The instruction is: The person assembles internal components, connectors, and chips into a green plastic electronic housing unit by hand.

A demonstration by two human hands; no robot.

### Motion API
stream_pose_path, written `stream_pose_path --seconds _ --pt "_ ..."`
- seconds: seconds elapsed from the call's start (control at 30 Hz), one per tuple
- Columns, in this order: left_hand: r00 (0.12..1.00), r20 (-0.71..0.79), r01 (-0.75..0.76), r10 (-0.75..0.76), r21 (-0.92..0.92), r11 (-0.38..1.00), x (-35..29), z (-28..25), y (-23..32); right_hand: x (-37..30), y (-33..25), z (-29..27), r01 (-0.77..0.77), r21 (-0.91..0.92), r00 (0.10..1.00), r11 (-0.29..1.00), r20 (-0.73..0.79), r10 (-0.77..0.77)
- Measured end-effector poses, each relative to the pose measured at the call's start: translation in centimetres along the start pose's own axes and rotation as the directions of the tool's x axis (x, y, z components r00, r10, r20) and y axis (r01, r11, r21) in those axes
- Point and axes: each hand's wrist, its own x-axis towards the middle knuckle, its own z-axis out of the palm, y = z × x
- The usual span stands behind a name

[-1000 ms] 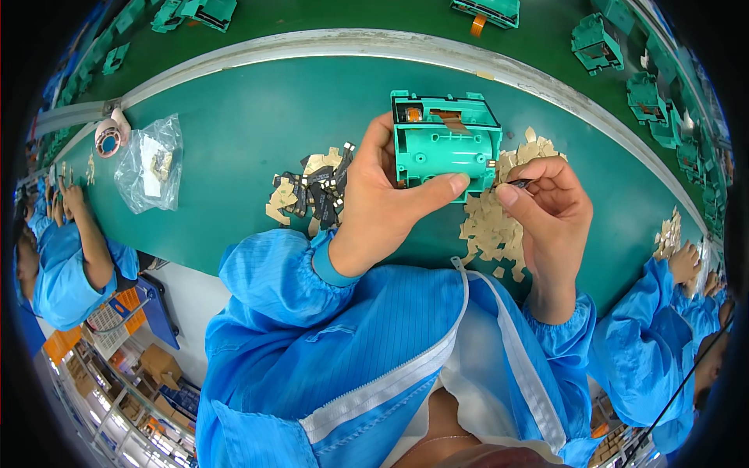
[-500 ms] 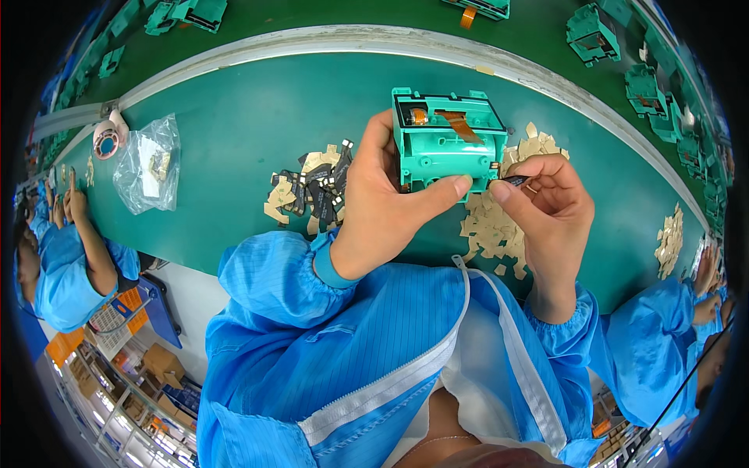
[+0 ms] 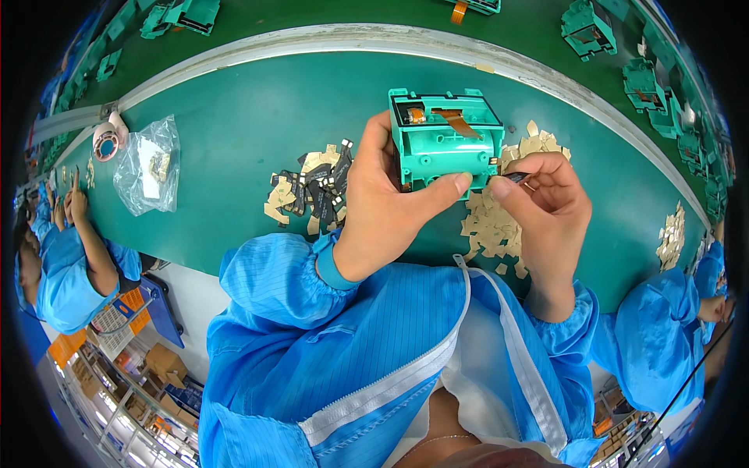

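Little moved: left hand [image 3: 386,210] fingers clamp teal housing [image 3: 446,139]; right hand [image 3: 546,199] pinches small dark part [image 3: 516,177].

Single head-worn fisheye view, looking steeply down, close over hands [image 3: 468,210] and green tabletop [image 3: 234,125]; edges curve toward rim.

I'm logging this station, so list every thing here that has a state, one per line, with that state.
Teal plastic housing: lifted off the bench, gripped by the left hand, open top up.
Small dark part: pinched in the right hand at the housing's right edge.
Orange flex strip: lying inside the housing.
Clear plastic bag: lying crumpled on the green bench.
Tape roll: lying beside the bag.
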Motion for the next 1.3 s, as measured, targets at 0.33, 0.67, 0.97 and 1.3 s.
stream_pose_path --seconds 0.33,0.67,0.97,1.3 --pt "1.0 0.005 0.003 -0.003 -0.049 0.999 0.0 -0.2 -0.3 0.0 -0.1 0.0 -0.027 0.051 0.999 0.998 0.031 0.025" --pt "1.0 0.009 0.009 -0.009 -0.013 1.0 0.1 -0.1 0.0 0.0 0.0 0.1 0.002 -0.037 1.0 0.999 0.015 -0.001" --pt "1.0 0.001 0.006 -0.006 0.015 1.0 0.0 -0.1 -0.1 -0.2 0.3 0.1 0.086 -0.098 0.996 0.991 0.006 -0.086" --pt "0.977 0.119 0.205 -0.178 -0.283 0.937 0.8 -1.1 1.0 0.9 -0.3 -1.5 -0.1 0.076 0.982 0.992 0.169 0.086"
